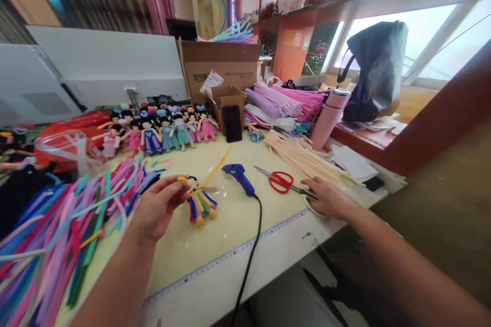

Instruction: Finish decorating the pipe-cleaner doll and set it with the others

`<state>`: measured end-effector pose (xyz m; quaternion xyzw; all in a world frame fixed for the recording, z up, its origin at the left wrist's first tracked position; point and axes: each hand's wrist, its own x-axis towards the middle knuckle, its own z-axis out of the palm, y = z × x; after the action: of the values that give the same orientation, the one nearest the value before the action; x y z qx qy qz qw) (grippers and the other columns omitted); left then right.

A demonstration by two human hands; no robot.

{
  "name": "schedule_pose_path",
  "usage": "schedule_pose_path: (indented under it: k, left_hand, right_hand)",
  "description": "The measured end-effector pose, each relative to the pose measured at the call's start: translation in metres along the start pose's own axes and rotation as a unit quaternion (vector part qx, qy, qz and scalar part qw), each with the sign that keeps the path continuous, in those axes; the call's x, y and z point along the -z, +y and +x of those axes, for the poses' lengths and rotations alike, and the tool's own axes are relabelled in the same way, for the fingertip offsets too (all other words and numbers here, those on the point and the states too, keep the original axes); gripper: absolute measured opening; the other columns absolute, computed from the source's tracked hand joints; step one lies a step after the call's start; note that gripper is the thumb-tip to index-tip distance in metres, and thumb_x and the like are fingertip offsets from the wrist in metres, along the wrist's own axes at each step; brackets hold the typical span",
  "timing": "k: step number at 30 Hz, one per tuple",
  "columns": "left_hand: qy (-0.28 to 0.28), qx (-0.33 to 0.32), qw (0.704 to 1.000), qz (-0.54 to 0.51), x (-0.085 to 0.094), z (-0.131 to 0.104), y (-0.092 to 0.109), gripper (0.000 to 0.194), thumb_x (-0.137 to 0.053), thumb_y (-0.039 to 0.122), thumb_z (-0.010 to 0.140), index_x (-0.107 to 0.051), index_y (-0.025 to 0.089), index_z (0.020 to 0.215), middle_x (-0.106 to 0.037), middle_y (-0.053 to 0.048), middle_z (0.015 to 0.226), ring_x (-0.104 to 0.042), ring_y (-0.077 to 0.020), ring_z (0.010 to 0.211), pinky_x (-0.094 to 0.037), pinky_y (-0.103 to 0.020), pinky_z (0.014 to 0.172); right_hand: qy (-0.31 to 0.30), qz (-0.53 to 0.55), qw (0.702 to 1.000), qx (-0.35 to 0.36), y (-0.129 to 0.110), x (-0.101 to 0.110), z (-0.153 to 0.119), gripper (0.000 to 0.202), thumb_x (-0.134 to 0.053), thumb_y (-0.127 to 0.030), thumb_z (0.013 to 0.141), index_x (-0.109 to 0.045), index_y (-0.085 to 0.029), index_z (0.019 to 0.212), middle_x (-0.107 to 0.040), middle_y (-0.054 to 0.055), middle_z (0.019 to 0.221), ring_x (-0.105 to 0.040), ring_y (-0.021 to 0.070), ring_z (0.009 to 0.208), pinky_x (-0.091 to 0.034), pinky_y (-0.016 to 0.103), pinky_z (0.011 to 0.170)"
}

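Observation:
My left hand (161,204) pinches a small doll (200,202) made of fuzzy pipe cleaners, near its head. The doll has a skirt of several coloured strips and yellow-orange feet. A yellow pipe cleaner (217,166) sticks up from its waist to the right. My right hand (326,198) is at the table's right side, its fingers closed around a dark-handled metal tool (309,194) whose kind is partly hidden. Beneath that hand lies a pale round object, mostly covered. Red-handled scissors (281,182) lie just left of the tool. A blue glue gun (241,178) rests between both hands.
Loose coloured pipe cleaners (49,245) heap at left. Finished dolls (153,133) stand in rows behind. A phone (232,123) leans on a small box. Beige pipe cleaners (303,156) and a pink bottle (330,120) are at right. The glue gun's cord (255,245) crosses the front edge.

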<state>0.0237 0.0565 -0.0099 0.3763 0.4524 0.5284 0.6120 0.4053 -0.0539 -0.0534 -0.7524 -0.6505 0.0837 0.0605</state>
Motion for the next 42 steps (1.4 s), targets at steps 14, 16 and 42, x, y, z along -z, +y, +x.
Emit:
schedule_pose_path:
  k: [14, 16, 42]
  left_hand:
    - [-0.027, 0.026, 0.992, -0.120, 0.007, 0.001, -0.007, 0.012, -0.073, 0.006, 0.063, -0.067, 0.013, 0.070, -0.067, 0.001, 0.057, -0.057, -0.0057, 0.046, -0.049, -0.015, 0.049]
    - [-0.035, 0.031, 0.990, -0.130, 0.008, 0.000, -0.007, 0.009, -0.073, 0.008, 0.065, -0.067, 0.013, 0.070, -0.066, 0.000, 0.057, -0.057, -0.0057, 0.046, -0.049, -0.016, 0.049]
    - [-0.011, 0.002, 0.985, -0.174, 0.010, 0.007, -0.010, 0.024, -0.084, 0.015, 0.056, -0.062, 0.015, 0.067, -0.066, 0.002, 0.058, -0.054, -0.0037, 0.046, -0.047, -0.014, 0.050]
  right_hand:
    - [0.024, 0.094, 0.994, -0.047, 0.035, -0.006, -0.033, 0.035, -0.055, -0.029, 0.059, -0.069, -0.022, 0.090, -0.065, 0.007, 0.083, -0.064, 0.0243, 0.073, -0.050, 0.035, 0.070]
    - [-0.004, 0.213, 0.974, -0.082, 0.031, 0.003, -0.040, 0.034, -0.060, -0.037, 0.057, -0.070, -0.024, 0.086, -0.066, 0.009, 0.077, -0.064, 0.0269, 0.068, -0.052, 0.038, 0.067]
    - [-0.082, 0.368, 0.890, 0.256, -0.221, -0.007, 0.061, 0.058, -0.075, -0.039, 0.068, -0.052, -0.020, 0.118, -0.058, 0.001, 0.091, -0.052, 0.0164, 0.080, -0.044, 0.030, 0.072]
